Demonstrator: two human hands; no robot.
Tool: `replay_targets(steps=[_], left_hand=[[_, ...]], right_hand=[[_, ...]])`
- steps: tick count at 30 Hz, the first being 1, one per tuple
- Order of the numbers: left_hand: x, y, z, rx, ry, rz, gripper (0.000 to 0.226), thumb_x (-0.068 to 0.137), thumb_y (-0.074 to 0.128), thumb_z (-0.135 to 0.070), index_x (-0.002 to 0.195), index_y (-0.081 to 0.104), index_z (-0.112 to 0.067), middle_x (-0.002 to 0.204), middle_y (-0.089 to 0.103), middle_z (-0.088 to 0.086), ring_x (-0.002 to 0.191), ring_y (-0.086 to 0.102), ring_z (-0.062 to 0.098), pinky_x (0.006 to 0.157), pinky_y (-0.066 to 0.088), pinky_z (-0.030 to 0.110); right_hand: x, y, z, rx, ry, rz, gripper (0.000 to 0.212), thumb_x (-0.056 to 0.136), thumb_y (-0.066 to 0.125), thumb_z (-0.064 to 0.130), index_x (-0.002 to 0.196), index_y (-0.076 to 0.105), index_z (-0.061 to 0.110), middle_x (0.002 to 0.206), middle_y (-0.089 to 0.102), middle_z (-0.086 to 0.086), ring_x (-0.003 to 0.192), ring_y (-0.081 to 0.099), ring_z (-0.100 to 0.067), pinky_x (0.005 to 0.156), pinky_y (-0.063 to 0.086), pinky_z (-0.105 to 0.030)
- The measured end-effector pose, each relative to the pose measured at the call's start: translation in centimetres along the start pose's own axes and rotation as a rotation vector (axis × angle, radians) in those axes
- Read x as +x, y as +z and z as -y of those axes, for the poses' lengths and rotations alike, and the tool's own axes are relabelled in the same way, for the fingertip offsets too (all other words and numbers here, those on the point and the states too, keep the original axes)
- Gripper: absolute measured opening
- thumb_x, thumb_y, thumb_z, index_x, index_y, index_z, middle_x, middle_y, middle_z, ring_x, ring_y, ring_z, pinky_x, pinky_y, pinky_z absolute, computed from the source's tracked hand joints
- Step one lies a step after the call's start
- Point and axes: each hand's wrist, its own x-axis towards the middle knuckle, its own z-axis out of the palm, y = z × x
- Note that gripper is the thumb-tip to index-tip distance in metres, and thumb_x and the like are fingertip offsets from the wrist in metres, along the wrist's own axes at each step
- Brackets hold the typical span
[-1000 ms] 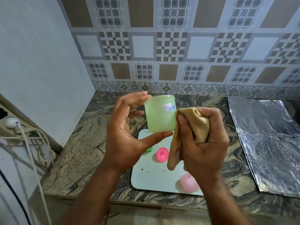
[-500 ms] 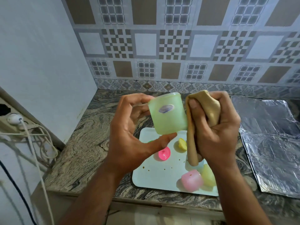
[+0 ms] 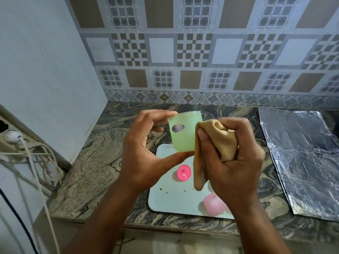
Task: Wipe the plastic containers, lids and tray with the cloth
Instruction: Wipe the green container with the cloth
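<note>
Marbled stone counter (image 3: 95, 162) below a patterned tile wall. Left hand (image 3: 145, 158) holds the green container (image 3: 184, 132) above the white tray (image 3: 165, 202), thumb under it, fingers on top; contents cannot be told. Right hand (image 3: 233, 162) grips the bunched tan cloth (image 3: 218, 142) against the container's right side. On the tray: pink lid (image 3: 184, 172), pink container (image 3: 213, 203), brown crumbs.

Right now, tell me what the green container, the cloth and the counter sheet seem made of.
Green container: translucent plastic, likely; light glows through its smooth wall.
Cloth: soft tan fabric, matte; it bunches and hangs limp.
Sheet: looks like aluminium foil; silvery, creased, reflective.
</note>
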Motion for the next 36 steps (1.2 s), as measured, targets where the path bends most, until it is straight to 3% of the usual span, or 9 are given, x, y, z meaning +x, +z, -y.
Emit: replay_targets(steps=[5, 9, 14, 17, 21, 25, 29, 32, 36], left_hand=[[-0.2, -0.4, 0.2, -0.068, 0.054, 0.010, 0.074, 0.064, 0.101, -0.025, 0.126, 0.061, -0.027, 0.122, 0.064, 0.010, 0.113, 0.065, 0.033, 0.097, 0.054, 0.048], [-0.6, -0.2, 0.1, -0.222, -0.067, 0.012, 0.072, 0.064, 0.097, -0.020, 0.122, 0.054, -0.026, 0.124, 0.065, -0.003, 0.117, 0.067, 0.025, 0.101, 0.053, 0.038], [-0.9, 0.5, -0.3, -0.346, -0.084, -0.028, 0.076, 0.069, 0.087, -0.009, 0.132, 0.047, -0.025, 0.130, 0.059, -0.016, 0.124, 0.068, 0.023, 0.097, 0.059, 0.043], [-0.9, 0.7, -0.3, -0.355, -0.094, 0.010, 0.077, 0.070, 0.087, -0.004, 0.135, 0.048, -0.022, 0.137, 0.061, -0.016, 0.129, 0.066, 0.024, 0.099, 0.058, 0.041], [-0.5, -0.1, 0.2, -0.163, -0.064, -0.023, 0.077, 0.066, 0.099, -0.026, 0.131, 0.058, -0.022, 0.135, 0.064, 0.008, 0.125, 0.065, 0.032, 0.099, 0.057, 0.052], [-0.3, -0.2, 0.1, -0.013, -0.021, -0.002, 0.074, 0.064, 0.099, -0.037, 0.128, 0.062, -0.026, 0.126, 0.065, 0.005, 0.117, 0.066, 0.029, 0.096, 0.057, 0.050], [-0.5, -0.1, -0.3, -0.167, -0.003, 0.010, 0.076, 0.061, 0.100, -0.027, 0.126, 0.059, -0.026, 0.126, 0.065, 0.010, 0.121, 0.066, 0.030, 0.103, 0.054, 0.044], [-0.8, 0.1, -0.8, -0.278, -0.075, 0.022, 0.075, 0.061, 0.097, -0.020, 0.122, 0.054, -0.023, 0.123, 0.068, -0.008, 0.120, 0.068, 0.021, 0.102, 0.054, 0.035], [-0.9, 0.4, -0.7, -0.398, -0.132, 0.008, 0.077, 0.068, 0.090, -0.011, 0.130, 0.049, -0.027, 0.131, 0.060, -0.006, 0.124, 0.068, 0.030, 0.094, 0.059, 0.042]], right_hand=[[1.8, -0.1, -0.7, -0.007, 0.109, 0.042, 0.020, 0.096, 0.075, 0.026, 0.096, 0.063, 0.009, 0.087, 0.068, 0.017, 0.075, 0.066, -0.006, 0.069, 0.050, -0.019], [2.5, -0.1, -1.2, 0.083, 0.155, 0.004, 0.016, 0.096, 0.072, 0.020, 0.094, 0.061, 0.009, 0.081, 0.066, 0.012, 0.070, 0.062, 0.001, 0.068, 0.047, -0.012], [0.5, 0.1, -0.1, 0.132, 0.070, -0.011, 0.014, 0.094, 0.070, 0.015, 0.097, 0.057, 0.009, 0.086, 0.064, 0.022, 0.073, 0.061, 0.007, 0.071, 0.046, -0.007], [-0.4, 0.5, -0.2, 0.110, 0.069, -0.023, 0.015, 0.094, 0.070, 0.016, 0.099, 0.059, 0.007, 0.089, 0.067, 0.014, 0.074, 0.064, 0.007, 0.070, 0.047, -0.006], [-0.5, 0.3, -0.7, 0.070, 0.094, -0.002, 0.015, 0.094, 0.073, 0.019, 0.100, 0.062, 0.010, 0.091, 0.069, 0.012, 0.075, 0.066, 0.001, 0.071, 0.050, -0.012], [0.2, -0.3, -0.2, 0.029, 0.047, 0.030, 0.015, 0.094, 0.074, 0.021, 0.099, 0.059, 0.020, 0.087, 0.069, 0.015, 0.071, 0.066, -0.001, 0.067, 0.050, -0.015], [1.7, -0.5, -0.4, 0.005, 0.078, 0.061, 0.018, 0.095, 0.074, 0.024, 0.096, 0.063, 0.010, 0.087, 0.066, 0.020, 0.074, 0.064, -0.001, 0.069, 0.047, -0.012], [2.5, -0.4, -1.4, 0.016, 0.157, 0.055, 0.017, 0.095, 0.076, 0.020, 0.095, 0.063, 0.010, 0.082, 0.068, 0.015, 0.070, 0.064, -0.003, 0.066, 0.047, -0.014], [1.8, -0.6, -1.0, 0.185, 0.145, -0.005, 0.012, 0.097, 0.069, 0.016, 0.094, 0.057, 0.015, 0.075, 0.065, 0.009, 0.062, 0.059, -0.003, 0.062, 0.047, -0.016]])
